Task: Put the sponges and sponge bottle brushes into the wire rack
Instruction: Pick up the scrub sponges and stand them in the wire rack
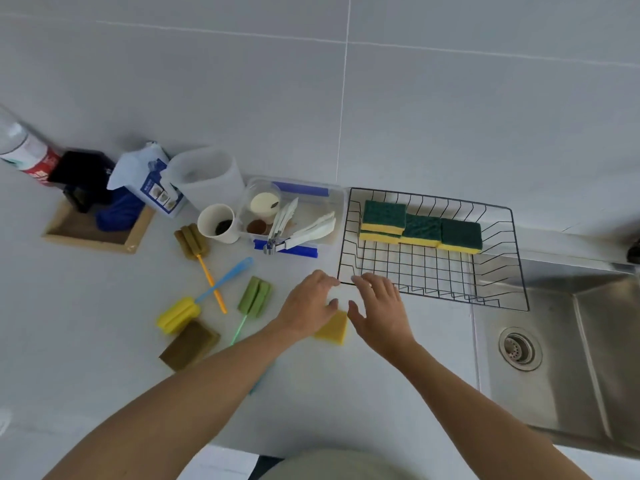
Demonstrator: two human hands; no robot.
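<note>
A black wire rack [498, 299] stands on the counter beside the sink, with several green-and-yellow sponges [420, 226] along its back. A yellow sponge [333, 330] lies on the counter just in front of the rack's near left corner. My left hand [308, 308] hovers over its left side and my right hand [381, 306] over its right, both with fingers spread and holding nothing. To the left lie a brown sponge [188, 345], a yellow-headed brush with a blue handle [178, 313], a green brush [254, 296] and a brown-headed brush with an orange handle [191, 240].
A steel sink [561, 358] sits at the right. Behind the brushes are a paper cup [218, 223], a clear box of utensils [294, 216], a white jug [207, 178], a blue-and-white bag [149, 181] and a wooden tray [93, 230] at the left.
</note>
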